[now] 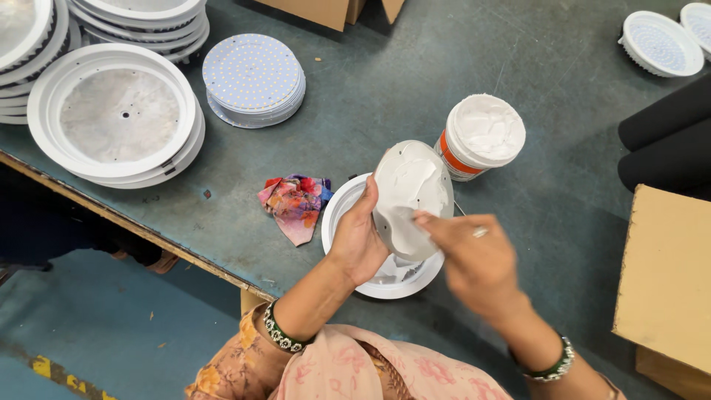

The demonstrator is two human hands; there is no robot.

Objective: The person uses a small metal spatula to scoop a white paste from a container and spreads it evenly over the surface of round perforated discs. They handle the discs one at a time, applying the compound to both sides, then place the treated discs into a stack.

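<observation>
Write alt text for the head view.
The left hand holds a round disc while the right hand smears white paste on it, above a white ring housing. An open paste tub stands beside them on the grey table.

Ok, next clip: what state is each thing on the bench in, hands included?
Round plate: tilted, smeared with white paste.
Left hand: grips the plate's edge.
Right hand: fingertip on the paste, blurred.
Paste tub: open, nearly full.
White housing: flat on the bench under the plate.
Cloth: crumpled, stained.
LED discs: stacked.
Ring housings: stacked, open side up.
</observation>
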